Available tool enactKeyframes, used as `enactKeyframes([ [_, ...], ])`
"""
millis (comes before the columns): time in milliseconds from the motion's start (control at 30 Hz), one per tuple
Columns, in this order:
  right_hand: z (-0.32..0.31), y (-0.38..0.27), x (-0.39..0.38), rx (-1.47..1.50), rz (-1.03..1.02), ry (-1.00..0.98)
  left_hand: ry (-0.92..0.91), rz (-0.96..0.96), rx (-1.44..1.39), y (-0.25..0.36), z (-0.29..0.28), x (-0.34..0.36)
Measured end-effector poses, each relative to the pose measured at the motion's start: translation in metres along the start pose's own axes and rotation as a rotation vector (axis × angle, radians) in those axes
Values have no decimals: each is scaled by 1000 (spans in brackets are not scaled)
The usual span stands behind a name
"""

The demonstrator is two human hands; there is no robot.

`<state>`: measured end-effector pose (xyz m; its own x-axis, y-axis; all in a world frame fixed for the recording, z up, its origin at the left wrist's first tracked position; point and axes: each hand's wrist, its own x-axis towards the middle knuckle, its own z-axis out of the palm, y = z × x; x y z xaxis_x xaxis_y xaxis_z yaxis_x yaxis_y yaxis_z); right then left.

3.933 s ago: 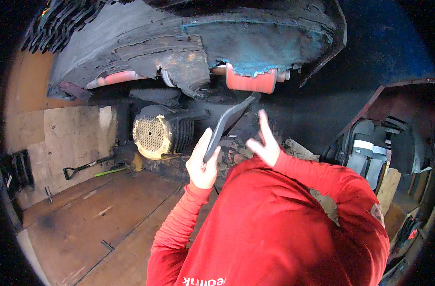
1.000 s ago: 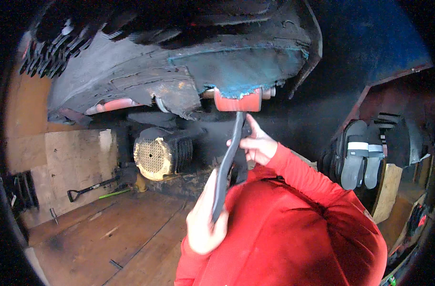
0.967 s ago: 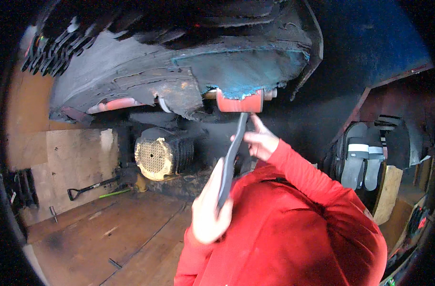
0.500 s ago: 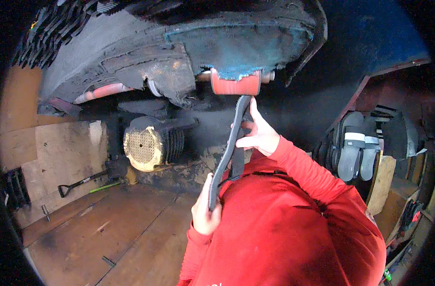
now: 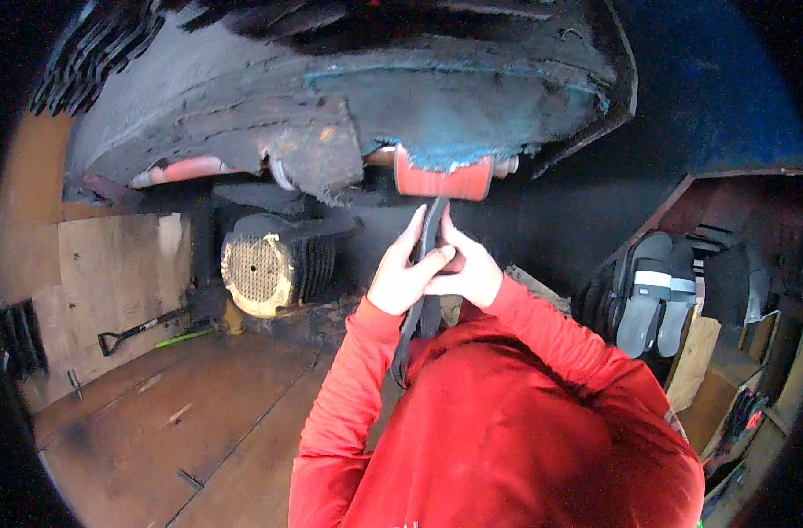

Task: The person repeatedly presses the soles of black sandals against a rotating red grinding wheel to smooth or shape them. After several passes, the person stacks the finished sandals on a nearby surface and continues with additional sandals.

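Your left hand (image 5: 401, 277) has moved up the dark sandal (image 5: 409, 333) beside your right hand (image 5: 474, 273), both sets of fingers clamped on it, its tip just below the red roller (image 5: 445, 184), contact unclear; work appears under way, the share done or left indeterminable.

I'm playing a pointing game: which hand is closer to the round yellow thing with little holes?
Left. The left hand is right of the round yellow thing, apart from it; the right hand is farther right, beyond the dark curved piece.
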<state>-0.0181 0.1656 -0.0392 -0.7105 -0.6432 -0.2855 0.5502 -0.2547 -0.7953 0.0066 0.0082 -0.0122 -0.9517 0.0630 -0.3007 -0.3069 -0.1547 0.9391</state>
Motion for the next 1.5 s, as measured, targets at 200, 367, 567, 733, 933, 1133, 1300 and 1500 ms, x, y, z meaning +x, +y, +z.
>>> enactKeyframes([
  [200,-33,-23,25,79,225,37,27,-193,-105,-5,7,47],
  [367,-41,-7,23,-19,45,-139,86,32,-121,-36,4,28],
  [567,-21,38,5,-977,-483,195,265,280,94,-38,22,-1],
  [733,-8,29,-1,-918,-149,183,456,250,636,-8,22,4],
  [933,3,21,11,-202,-121,9,410,247,970,14,15,28],
  [1133,-23,10,13,-354,30,-6,444,70,783,7,25,32],
  [1300,-24,5,-5,-1426,-238,213,423,205,146,-5,35,-2],
  [1500,-22,17,7,-1537,-310,471,381,226,386,11,32,3],
])
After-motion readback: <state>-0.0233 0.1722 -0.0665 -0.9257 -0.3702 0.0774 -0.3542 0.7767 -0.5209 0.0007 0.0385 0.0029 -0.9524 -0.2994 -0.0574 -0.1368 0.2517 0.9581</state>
